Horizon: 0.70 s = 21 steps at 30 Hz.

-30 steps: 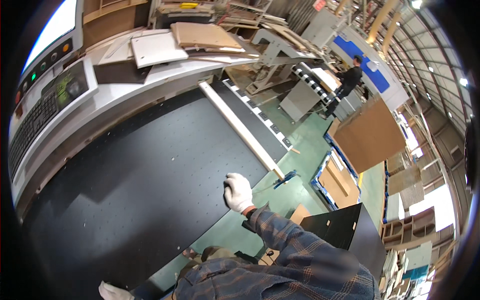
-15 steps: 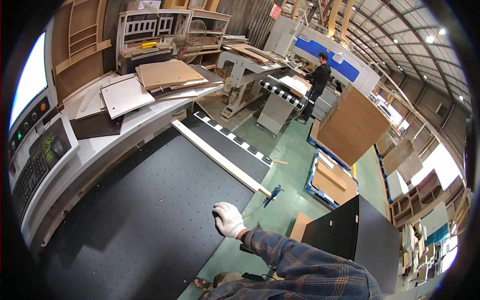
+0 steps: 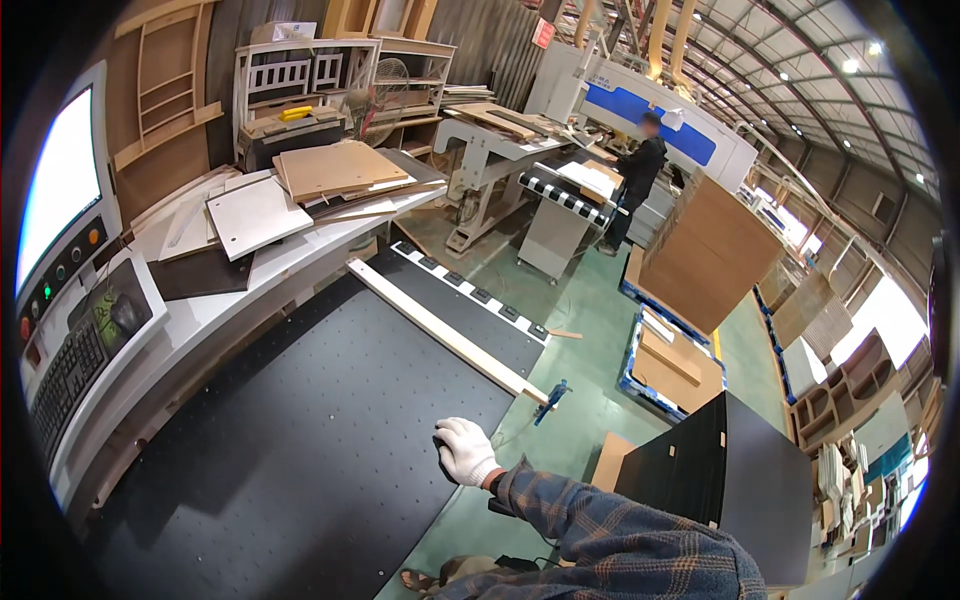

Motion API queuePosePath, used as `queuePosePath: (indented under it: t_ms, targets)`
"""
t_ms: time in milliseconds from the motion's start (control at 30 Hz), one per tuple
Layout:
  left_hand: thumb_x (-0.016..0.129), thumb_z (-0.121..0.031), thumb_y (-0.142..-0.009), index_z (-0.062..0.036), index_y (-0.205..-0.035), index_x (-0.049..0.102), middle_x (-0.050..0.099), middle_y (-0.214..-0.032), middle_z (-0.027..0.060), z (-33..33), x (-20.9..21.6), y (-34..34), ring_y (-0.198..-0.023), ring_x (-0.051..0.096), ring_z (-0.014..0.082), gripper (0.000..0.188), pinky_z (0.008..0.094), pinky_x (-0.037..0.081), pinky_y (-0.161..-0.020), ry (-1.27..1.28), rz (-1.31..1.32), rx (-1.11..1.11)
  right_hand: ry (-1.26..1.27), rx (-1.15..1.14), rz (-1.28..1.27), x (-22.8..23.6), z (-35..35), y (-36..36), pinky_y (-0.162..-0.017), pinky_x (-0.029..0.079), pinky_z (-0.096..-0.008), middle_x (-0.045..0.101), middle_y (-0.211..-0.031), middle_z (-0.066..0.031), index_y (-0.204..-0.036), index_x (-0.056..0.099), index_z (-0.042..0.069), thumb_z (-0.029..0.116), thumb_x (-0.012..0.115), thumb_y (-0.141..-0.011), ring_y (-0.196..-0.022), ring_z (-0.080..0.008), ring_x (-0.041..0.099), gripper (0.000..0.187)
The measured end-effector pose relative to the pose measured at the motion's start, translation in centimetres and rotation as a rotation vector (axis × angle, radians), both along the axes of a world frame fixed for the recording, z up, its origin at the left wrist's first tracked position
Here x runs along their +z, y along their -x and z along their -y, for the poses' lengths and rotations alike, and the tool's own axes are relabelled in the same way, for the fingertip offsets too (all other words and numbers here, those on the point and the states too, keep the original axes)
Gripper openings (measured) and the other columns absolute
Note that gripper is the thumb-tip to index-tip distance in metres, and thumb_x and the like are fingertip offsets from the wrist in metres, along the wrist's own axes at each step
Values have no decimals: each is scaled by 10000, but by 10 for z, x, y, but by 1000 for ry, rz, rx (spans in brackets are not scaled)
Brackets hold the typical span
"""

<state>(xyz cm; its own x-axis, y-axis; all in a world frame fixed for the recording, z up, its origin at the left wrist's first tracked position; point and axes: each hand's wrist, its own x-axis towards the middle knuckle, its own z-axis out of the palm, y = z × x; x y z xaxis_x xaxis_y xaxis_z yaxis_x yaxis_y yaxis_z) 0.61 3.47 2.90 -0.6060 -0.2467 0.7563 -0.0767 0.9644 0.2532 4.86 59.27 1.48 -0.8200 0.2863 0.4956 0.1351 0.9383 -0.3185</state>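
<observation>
My right hand [image 3: 466, 452], in a white knitted glove, is at the right edge of a large black work table [image 3: 300, 420] dotted with small studs. Its fingers are curled, with something dark showing under them; I cannot make out whether that is a held thing or the glove's palm side. A plaid sleeve [image 3: 610, 520] covers the forearm. Beyond the hand, a pale wooden bar [image 3: 440, 322] lies across the table, with a blue clamp [image 3: 551, 401] at its right end. My left hand is out of the picture.
On the left stand a monitor [image 3: 60, 190], a keyboard [image 3: 68, 372] and a bench with loose boards [image 3: 340, 168]. To the right are a stack of dark panels [image 3: 750, 480], a pallet with boards [image 3: 680, 375] and a tall brown stack [image 3: 715, 255]. A person [image 3: 642, 175] stands at a machine.
The view has shifted slightly, so the scene sits a little differently in the picture. My right hand keeps its curled pose at the table's edge.
</observation>
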Motion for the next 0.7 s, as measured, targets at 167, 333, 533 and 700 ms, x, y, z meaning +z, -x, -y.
queuePosePath:
  t_ms: [167,333,533,700]
  targets:
    - [579,-222,-1072,-27,-903,676,680,-944,171,11,-10,4,-868,633,368,276,510,518,-808,184,-70,-13,6,1,16,1,0,0,-1026,487,-469,659,-1214,-152,-1067,660,36,108,660,-815,-1179,-364,609,262]
    - [592,-211,-1067,-22,-919,680,679,-946,176,14,-11,1,-879,638,370,255,512,524,-817,78,-29,-20,9,-3,20,1,0,-1,-1026,487,-466,658,-1216,-145,-1070,663,42,110,660,-818,-1184,-359,607,261]
    - [602,-209,-1064,-19,-925,682,682,-949,181,21,-17,3,-886,644,371,248,515,529,-829,95,-27,-12,8,-5,13,-2,1,-1,-1026,487,-470,659,-1222,-147,-1081,661,46,107,664,-812,-1187,-365,606,275]
    - [607,-210,-1061,-19,-920,680,684,-945,181,21,-19,3,-877,645,371,249,513,531,-826,68,-27,18,13,10,-8,-7,-2,-2,-1026,489,-482,661,-1226,-159,-1090,657,46,102,665,-804,-1189,-379,607,292]
